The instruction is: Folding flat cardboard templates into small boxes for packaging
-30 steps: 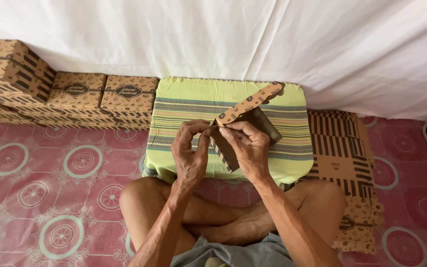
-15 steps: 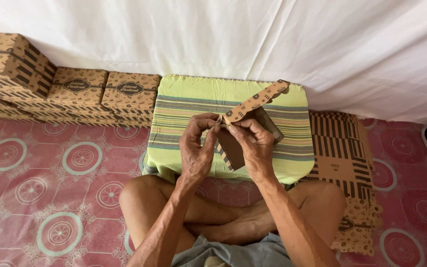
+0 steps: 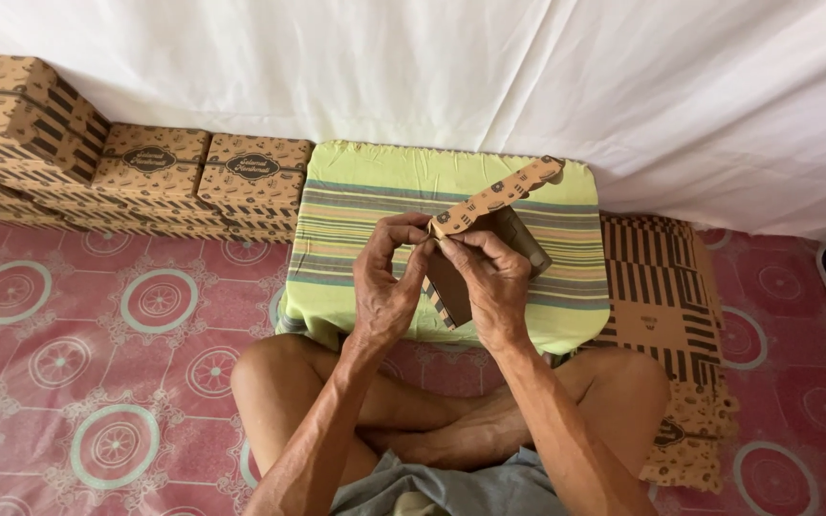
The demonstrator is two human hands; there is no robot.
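Observation:
I sit cross-legged behind a low table under a green striped cloth (image 3: pixel 356 205). Both hands hold a brown patterned cardboard box (image 3: pixel 504 229), partly folded, above the cloth. My left hand (image 3: pixel 384 277) pinches the near corner of its raised flap. My right hand (image 3: pixel 491 285) grips the box body from the right, fingertips meeting the left hand at the same corner. The flap (image 3: pixel 499 194) angles up toward the far right. The box's lower side is hidden behind my hands.
Finished patterned boxes (image 3: pixel 150 172) are stacked along the white sheet (image 3: pixel 528 76) at the far left. A pile of flat unfolded box blanks (image 3: pixel 662 306) lies on the red patterned floor mat (image 3: pixel 78 363) to my right.
My left hand has closed in from an open-fingered reach to pinch the flap's corner beside my right hand. The box has barely shifted.

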